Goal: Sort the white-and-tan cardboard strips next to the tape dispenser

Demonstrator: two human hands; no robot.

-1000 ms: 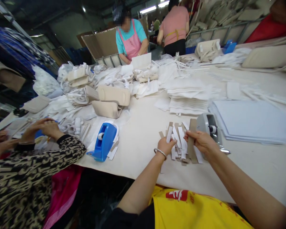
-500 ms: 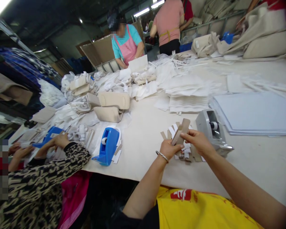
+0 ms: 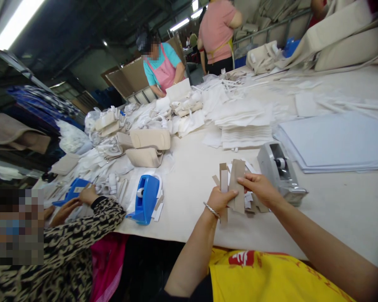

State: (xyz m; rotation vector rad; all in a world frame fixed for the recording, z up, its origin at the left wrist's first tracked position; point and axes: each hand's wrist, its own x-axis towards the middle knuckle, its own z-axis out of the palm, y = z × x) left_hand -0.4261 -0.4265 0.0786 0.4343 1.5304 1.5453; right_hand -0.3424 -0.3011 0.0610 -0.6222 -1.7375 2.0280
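My left hand [image 3: 221, 198] is closed around flat grey-brown cardboard strips [image 3: 238, 180], its thumb lying across their face. My right hand [image 3: 258, 187] pinches the right edge of the widest strip. A narrower strip [image 3: 223, 178] stands separately at the left side, also in my left hand. Behind and beneath the hands lies a loose pile of white and brown strips [image 3: 249, 200], partly hidden. Just right of my right hand stands a grey tape dispenser [image 3: 280, 174] with a white roll core inside.
A blue tape dispenser [image 3: 145, 199] stands left, near the table edge. Beyond it a co-worker's patterned sleeve [image 3: 103, 220] reaches over the table. Stacked white sheets [image 3: 247, 132], a pale blue-white sheet stack [image 3: 334, 140] and folded beige pieces [image 3: 149, 140] lie farther back.
The strips in my hands have turned more upright and spread apart, with a narrower one now showing separately at left. My hands stay close together in nearly the same place.
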